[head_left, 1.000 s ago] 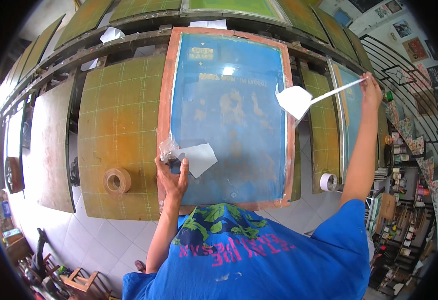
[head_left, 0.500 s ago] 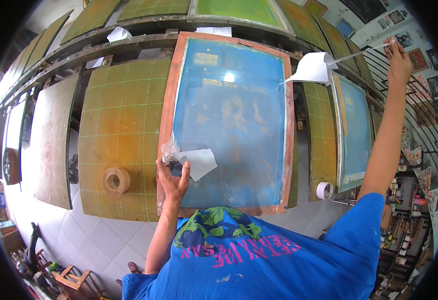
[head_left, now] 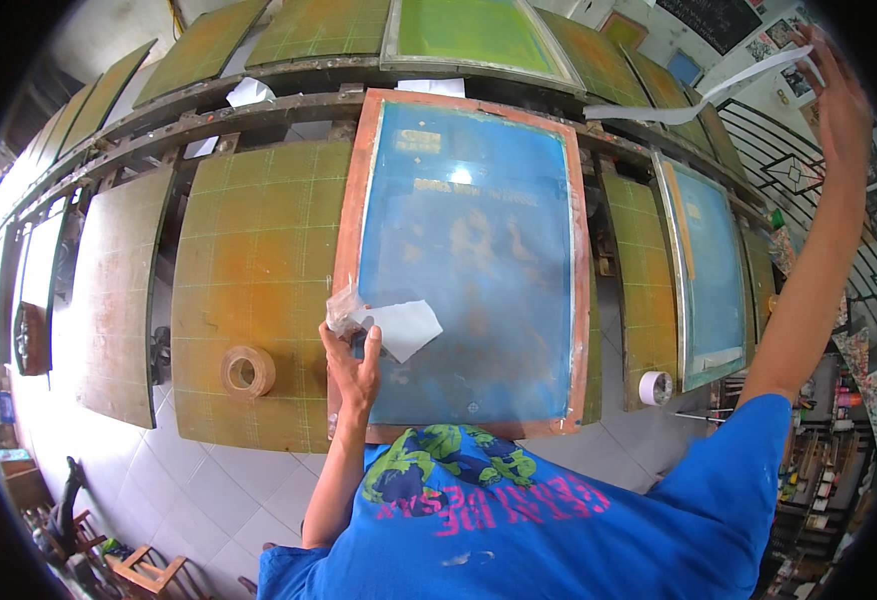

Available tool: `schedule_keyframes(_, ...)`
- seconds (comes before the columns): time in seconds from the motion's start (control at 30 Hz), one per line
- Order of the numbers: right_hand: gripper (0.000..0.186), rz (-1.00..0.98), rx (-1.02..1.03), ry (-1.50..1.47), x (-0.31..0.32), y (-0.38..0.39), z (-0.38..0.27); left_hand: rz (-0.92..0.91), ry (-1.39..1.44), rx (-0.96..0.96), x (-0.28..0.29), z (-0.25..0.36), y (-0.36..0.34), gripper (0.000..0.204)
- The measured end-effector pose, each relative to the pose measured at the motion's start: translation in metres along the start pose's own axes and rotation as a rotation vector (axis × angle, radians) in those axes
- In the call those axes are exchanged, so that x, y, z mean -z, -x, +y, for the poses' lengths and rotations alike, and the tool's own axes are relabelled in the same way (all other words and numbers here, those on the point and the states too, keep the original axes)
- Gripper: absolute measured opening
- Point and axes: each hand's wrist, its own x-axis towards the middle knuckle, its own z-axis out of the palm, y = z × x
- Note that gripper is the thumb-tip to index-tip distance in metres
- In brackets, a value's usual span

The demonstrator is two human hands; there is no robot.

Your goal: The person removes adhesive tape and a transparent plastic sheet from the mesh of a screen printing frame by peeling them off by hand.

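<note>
In front of me lies a screen-printing frame (head_left: 580,300) with a reddish-brown border and blue mesh (head_left: 473,330). My left hand (head_left: 353,375) is closed at its left border, around a wad of crumpled clear tape (head_left: 342,308). A torn piece of white paper (head_left: 406,330) juts from beside the wad over the mesh. High at the far right, my right hand (head_left: 840,115) is raised, its fingers bent at the end of a long white strip (head_left: 688,115). The strip curves through the air leftward, past the frame's upper right corner. How the fingertips meet it is partly blurred.
A brown tape roll (head_left: 248,373) lies on the board (head_left: 258,240) to the left. A white roll (head_left: 655,388) sits on the right board, beside a smaller blue screen (head_left: 713,270). A green screen (head_left: 483,35) lies beyond the wooden rail (head_left: 298,104).
My right hand has moved farther up and right. The white sheet at the frame's upper right has gone from there, and a long loose strip now trails from the hand. My left hand keeps its hold.
</note>
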Motion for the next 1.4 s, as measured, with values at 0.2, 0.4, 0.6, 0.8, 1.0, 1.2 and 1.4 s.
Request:
schedule_keyframes(0.2, 0.026, -0.465, 0.1, 0.051, -0.061, 0.136, -0.103, -0.121, 0.175, 0.017, 0.002, 0.046, -0.018, 0.076)
schedule_keyframes(0.4, 0.022, -0.625, -0.021, -0.641, -0.12, 0.24, -0.161, -0.389, -0.079, -0.384, -0.042, 0.085, -0.006, 0.137)
schedule_keyframes(0.6, 0.011, -0.663, -0.288, -0.89, -0.13, 0.298, -0.157, -0.517, -0.063, -0.412, -0.087, 0.131, 0.028, 0.074)
schedule_keyframes(0.8, 0.007, -0.113, -0.319, -0.554, -0.106, 0.325, -0.108, -0.46, 0.509, 0.163, -0.051, 0.144, 0.021, 0.028)
schedule_keyframes(1.0, 0.005, -0.481, -0.678, -0.279, -0.123, 0.4, -0.071, -0.432, 0.743, 0.332, -0.015, 0.125, 0.009, 0.034)
schedule_keyframes(1.2, 0.011, -0.545, -0.683, -0.529, -0.157, 0.423, -0.099, -0.537, 0.661, 0.386, -0.012, 0.099, 0.017, 0.051)
schedule_keyframes(1.4, 0.017, -0.553, -0.544, -0.46, -0.182, 0.388, -0.098, -0.753, 0.778, 0.252, -0.033, 0.1, 0.036, 0.089)
